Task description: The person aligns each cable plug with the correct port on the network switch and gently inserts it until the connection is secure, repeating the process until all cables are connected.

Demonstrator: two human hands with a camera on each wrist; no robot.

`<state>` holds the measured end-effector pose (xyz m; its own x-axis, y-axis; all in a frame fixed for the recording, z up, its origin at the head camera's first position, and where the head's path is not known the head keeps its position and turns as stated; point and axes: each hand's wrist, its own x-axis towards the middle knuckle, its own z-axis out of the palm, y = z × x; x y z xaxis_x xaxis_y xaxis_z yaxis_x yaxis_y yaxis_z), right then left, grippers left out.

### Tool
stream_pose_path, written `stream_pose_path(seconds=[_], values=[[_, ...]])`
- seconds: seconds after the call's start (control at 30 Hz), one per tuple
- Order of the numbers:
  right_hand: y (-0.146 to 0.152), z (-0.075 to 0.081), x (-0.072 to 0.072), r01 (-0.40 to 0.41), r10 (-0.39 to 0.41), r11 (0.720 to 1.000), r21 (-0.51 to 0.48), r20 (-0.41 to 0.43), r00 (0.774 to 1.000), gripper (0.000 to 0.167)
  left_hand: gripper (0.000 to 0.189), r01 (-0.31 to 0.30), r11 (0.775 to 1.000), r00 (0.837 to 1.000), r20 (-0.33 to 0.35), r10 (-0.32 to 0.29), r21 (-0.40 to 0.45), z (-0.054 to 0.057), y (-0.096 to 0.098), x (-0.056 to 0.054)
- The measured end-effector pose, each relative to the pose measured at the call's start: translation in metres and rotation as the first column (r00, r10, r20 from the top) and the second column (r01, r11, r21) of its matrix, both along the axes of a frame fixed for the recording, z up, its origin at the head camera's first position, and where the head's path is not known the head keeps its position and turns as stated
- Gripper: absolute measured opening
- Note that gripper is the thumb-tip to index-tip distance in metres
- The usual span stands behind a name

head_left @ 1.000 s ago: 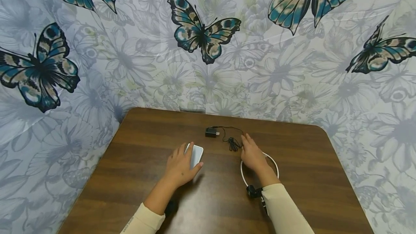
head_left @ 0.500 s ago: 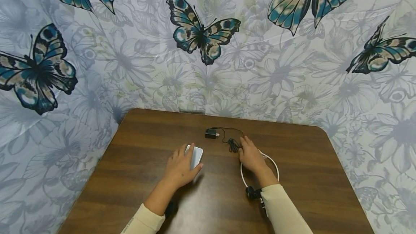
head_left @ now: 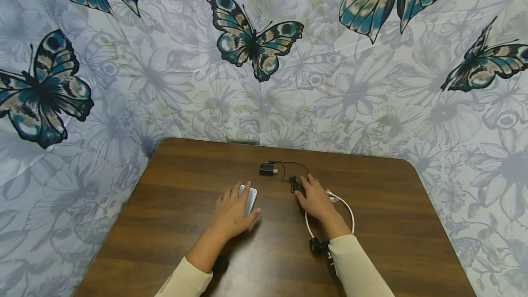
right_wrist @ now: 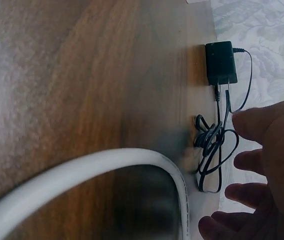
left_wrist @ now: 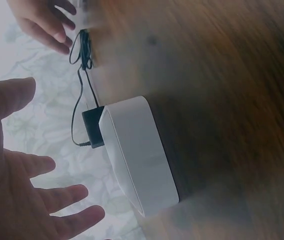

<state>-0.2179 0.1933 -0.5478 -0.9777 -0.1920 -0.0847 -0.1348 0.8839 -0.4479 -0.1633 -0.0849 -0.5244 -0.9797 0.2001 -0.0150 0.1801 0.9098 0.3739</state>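
A white rounded box-shaped device [head_left: 251,200] stands on the table, partly hidden by my left hand [head_left: 232,212] in the head view. The left wrist view has that hand's fingers spread and apart from the white device [left_wrist: 141,155]. My right hand [head_left: 316,200] hovers with parted fingers beside a tied bundle of black cord [head_left: 294,183]. In the right wrist view a gap shows between most of the fingers and the cord; whether the thumb touches it I cannot tell. The cord runs to a black plug adapter [head_left: 266,169] with bare prongs. A white cable [head_left: 351,212] loops under the right wrist.
The brown wooden table [head_left: 198,168] ends at the back against a floral cloth [head_left: 173,81] printed with butterflies. A black piece [head_left: 317,245] is at the white cable's near end, by the right cuff. Its kind is unclear.
My right hand has shifted slightly left toward the black cord, its thumb spreading out from the fingers. The left hand has moved a little right over the white device. The adapter stays put.
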Motion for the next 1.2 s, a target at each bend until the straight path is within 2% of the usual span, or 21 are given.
stream_pose_path(seconds=[0.27,0.43,0.7,0.83,1.03,1.2], values=[[-0.003,-0.002,0.000,-0.017,0.017,0.999,0.039,0.012,1.000,0.070,0.083,0.012,1.000,1.000,0.015,-0.012,-0.004,0.003,0.007,-0.001],[-0.005,-0.005,0.001,-0.013,0.012,0.999,0.037,0.007,1.000,0.065,0.082,0.036,0.999,0.999,0.025,-0.036,0.002,0.001,0.010,0.001],[-0.008,-0.008,0.004,0.003,-0.001,0.999,0.053,-0.024,1.000,0.049,0.081,0.057,0.998,0.998,0.019,-0.057,0.005,0.001,0.011,0.004],[-0.008,-0.009,0.005,0.009,-0.007,0.999,0.041,-0.051,0.999,0.044,0.081,0.061,0.998,0.998,0.028,-0.061,0.008,0.000,0.014,0.002],[-0.009,-0.011,0.004,-0.003,0.003,1.000,0.006,-0.108,0.994,0.013,0.079,0.086,0.996,0.996,0.022,-0.086,0.020,0.000,0.019,-0.001],[-0.010,-0.007,0.005,-0.019,0.018,1.000,-0.008,-0.174,0.985,0.016,0.077,0.104,0.994,0.994,0.018,-0.105,0.025,0.001,0.022,-0.002]])
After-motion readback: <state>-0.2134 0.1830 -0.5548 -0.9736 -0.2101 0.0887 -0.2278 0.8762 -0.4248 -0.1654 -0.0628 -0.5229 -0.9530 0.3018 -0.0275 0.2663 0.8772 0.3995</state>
